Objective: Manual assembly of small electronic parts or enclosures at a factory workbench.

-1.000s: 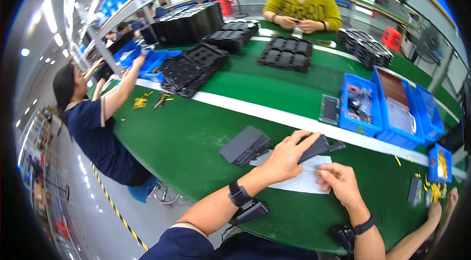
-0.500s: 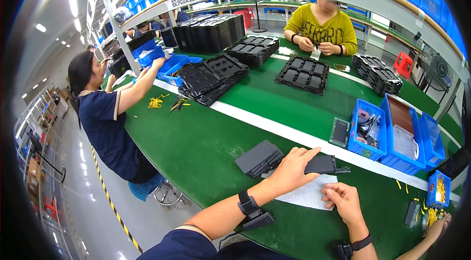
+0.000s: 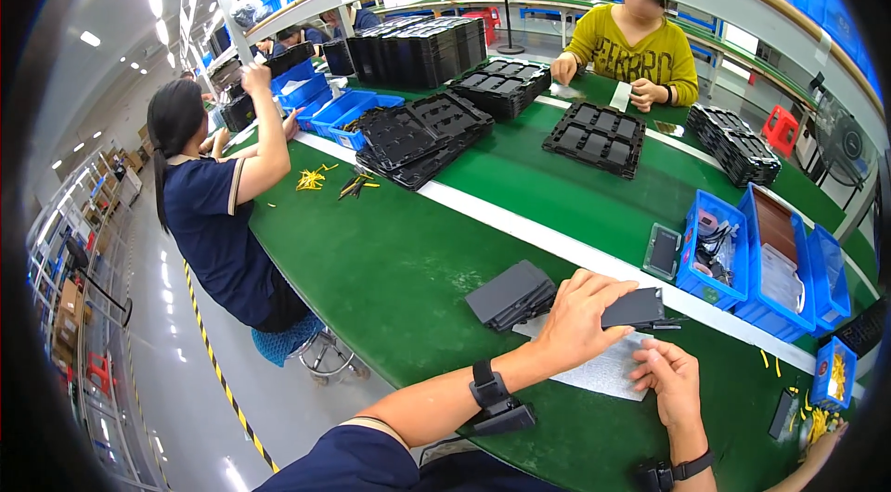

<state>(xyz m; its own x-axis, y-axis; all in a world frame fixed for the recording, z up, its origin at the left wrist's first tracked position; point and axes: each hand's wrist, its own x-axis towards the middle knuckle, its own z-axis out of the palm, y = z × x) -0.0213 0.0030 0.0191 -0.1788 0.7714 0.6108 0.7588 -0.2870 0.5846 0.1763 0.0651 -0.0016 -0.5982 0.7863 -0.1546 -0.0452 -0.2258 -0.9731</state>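
My left hand (image 3: 587,316) is closed on the edge of a flat black rectangular case (image 3: 635,307), thumb below and fingers above. A stack of similar flat black pieces (image 3: 512,295) lies just left of that hand. Under both hands, a white cloth-like sheet (image 3: 594,371) rests on the green table. My right hand (image 3: 670,381) hovers over the sheet's right edge, with fingers loosely bent and apart; nothing shows in it.
Blue bins (image 3: 713,251) of small parts stand at the right, beside a dark rectangular device (image 3: 663,251). Black trays (image 3: 422,135) are piled at the back left. One co-worker (image 3: 218,167) sits left, another (image 3: 640,46) across. A third person's hand (image 3: 826,446) is at lower right.
The whole scene has shifted slightly right in view. My hands keep nearly the same pose around the case. The left co-worker has raised an arm; the hands of the person across have moved apart.
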